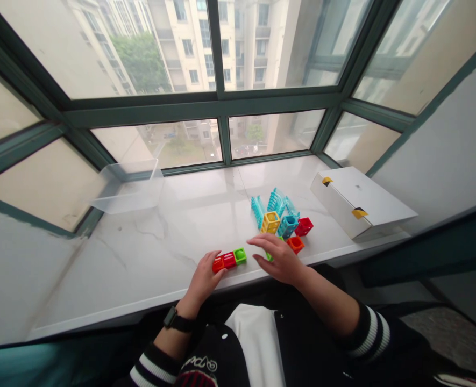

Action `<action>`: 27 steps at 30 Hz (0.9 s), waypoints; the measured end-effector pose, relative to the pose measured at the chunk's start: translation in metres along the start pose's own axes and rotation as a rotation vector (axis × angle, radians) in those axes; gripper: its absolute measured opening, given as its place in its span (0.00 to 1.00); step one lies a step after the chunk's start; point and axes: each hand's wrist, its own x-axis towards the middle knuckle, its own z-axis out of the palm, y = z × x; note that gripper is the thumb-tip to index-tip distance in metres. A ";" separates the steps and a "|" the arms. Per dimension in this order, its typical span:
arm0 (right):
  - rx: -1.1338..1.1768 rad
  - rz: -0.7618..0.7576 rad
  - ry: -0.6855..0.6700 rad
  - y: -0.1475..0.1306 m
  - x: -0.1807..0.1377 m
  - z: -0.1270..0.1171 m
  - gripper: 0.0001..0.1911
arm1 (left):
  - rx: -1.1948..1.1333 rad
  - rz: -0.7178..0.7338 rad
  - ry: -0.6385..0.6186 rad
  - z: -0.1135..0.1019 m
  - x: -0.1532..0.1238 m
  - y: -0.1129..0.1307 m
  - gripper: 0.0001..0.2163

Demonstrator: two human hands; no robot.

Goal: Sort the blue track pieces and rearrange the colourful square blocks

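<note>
Left hand [203, 282]: fingers [218, 274] together against the red end of a row of three toy cube blocks [229, 259]; clamping cannot be confirmed. Right hand [278, 259]: fingers [260, 242] apart, over a green block [269, 257]. Remaining blocks [282, 220] lie at 12 o'clock from it, on a marble sill [120, 269].

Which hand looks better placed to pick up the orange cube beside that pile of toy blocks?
Probably the right hand: it is open, with its fingers just beside the orange cube. The left hand lies farther away, against the row of red and green blocks.
</note>
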 end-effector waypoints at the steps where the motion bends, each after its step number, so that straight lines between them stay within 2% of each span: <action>1: 0.003 0.030 -0.127 0.003 -0.003 0.014 0.27 | 0.012 -0.002 0.003 0.002 0.000 -0.002 0.25; 3: -0.022 0.108 -0.299 0.014 -0.008 0.043 0.34 | 0.027 -0.005 0.011 0.004 -0.001 -0.004 0.25; 6: -0.115 0.245 -0.461 0.035 -0.017 0.083 0.40 | 0.042 0.001 0.001 0.006 -0.003 -0.005 0.24; 8: -0.179 0.320 -0.497 0.047 -0.024 0.105 0.41 | 0.050 0.008 -0.003 0.008 -0.003 -0.002 0.23; 11: -0.218 0.372 -0.491 0.059 -0.033 0.127 0.37 | 0.059 0.022 0.009 0.011 -0.002 0.004 0.22; 15: -0.249 0.374 -0.481 0.067 -0.040 0.137 0.34 | 0.070 0.045 -0.013 0.016 0.002 0.008 0.18; 21: -0.260 0.369 -0.497 0.069 -0.043 0.134 0.39 | 0.061 0.042 -0.019 0.020 0.002 0.004 0.17; 27: -0.228 0.373 -0.450 0.070 -0.044 0.133 0.38 | 0.034 0.017 -0.009 0.020 0.000 0.004 0.17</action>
